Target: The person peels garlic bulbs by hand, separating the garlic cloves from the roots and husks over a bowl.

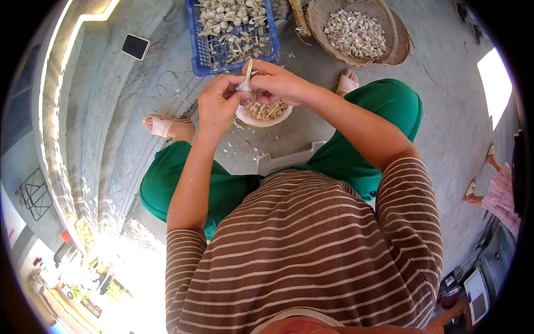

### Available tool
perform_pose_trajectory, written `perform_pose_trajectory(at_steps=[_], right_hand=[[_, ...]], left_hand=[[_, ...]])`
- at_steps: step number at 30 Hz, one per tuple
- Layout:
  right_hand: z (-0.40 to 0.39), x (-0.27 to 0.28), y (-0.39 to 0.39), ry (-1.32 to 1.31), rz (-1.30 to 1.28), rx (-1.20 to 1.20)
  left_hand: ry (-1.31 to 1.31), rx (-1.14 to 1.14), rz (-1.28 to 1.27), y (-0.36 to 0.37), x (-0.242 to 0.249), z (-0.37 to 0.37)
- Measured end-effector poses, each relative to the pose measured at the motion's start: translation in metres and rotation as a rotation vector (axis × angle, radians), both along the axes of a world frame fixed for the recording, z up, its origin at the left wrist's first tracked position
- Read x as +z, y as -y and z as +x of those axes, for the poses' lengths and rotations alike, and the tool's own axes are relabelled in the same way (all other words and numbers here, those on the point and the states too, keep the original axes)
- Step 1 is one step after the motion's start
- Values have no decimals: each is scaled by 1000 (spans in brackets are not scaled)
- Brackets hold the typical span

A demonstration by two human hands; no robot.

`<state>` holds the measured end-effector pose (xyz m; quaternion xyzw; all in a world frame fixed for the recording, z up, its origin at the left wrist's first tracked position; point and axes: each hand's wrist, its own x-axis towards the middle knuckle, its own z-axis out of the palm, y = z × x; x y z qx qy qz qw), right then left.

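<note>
A garlic bulb (243, 86) with its dry stem pointing up is held between both my hands over the floor. My left hand (218, 100) pinches it from the left side, with the fingers curled. From the right, my right hand (281, 83) grips the same bulb, its fingers bent around the bulb and stem. Just below the hands sits a pale bowl (272, 123) with cut garlic stems (266, 111), partly hidden by my fingers. Beyond them a blue plastic crate (196, 50) contains many garlic bulbs (231, 15) and loose scraps.
At the upper right stands a woven basket (397, 42) of separated garlic cloves (356, 33). A dark-screened tablet or phone (136, 47) lies on the floor at the left. Skin scraps are scattered near the bowl. Another person's legs (500, 195) show at the far right.
</note>
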<state>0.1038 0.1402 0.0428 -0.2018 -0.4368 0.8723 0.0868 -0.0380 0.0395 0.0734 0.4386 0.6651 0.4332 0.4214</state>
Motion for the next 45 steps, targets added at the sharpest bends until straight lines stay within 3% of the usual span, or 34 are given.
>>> perform_pose_trajectory(at_steps=[6,11,16,30,38,43,45], right_hand=[[3,-1,11,-10,38,-45],[3,12,7,-65,-166,-116],[0,10,5,-82,-81,-78],[-2,-5,8,-60,-61,-110],[-1,-1,9,-136,-275,-150],[-3,-6,9,-144,-90,-118],[-3,-9,7,-164,-55,-105]], left_hand=[[18,-3,9,1,-3,3],[123,21,18,0,6,0],[139,15,53,2,5,-2],[-159,27,103,0,-5,4],[18,51,86,1,-7,-3],[-47,38,151,1,-7,-4],[97,53,214,1,-4,-5]])
